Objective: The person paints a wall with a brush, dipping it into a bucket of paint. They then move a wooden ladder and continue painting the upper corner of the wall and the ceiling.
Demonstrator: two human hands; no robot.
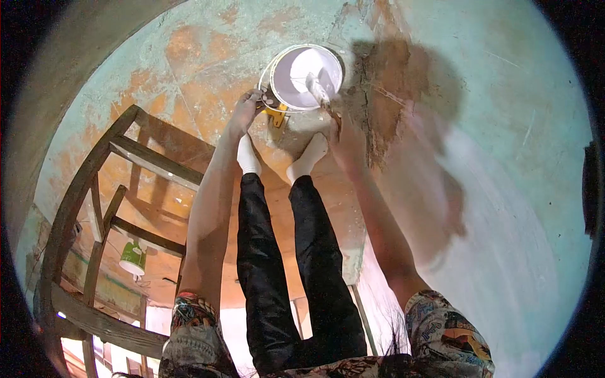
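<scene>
The left hand [247, 108] gripped the rim of the white bucket [305, 77] on the floor beyond the feet. The right hand's [337, 129] fingers were closed on a tool [317, 88] dipping into it. Beside it the wall [504, 126] showed bare brown patches, so the plastering looked only partly done.

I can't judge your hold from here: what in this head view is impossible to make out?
- Right hand: blurred, so its grip on the tool in the bucket is unclear.
- Tool's working end: too blurred to identify.
- Yellow item by the left hand: mostly hidden behind the bucket.
</scene>
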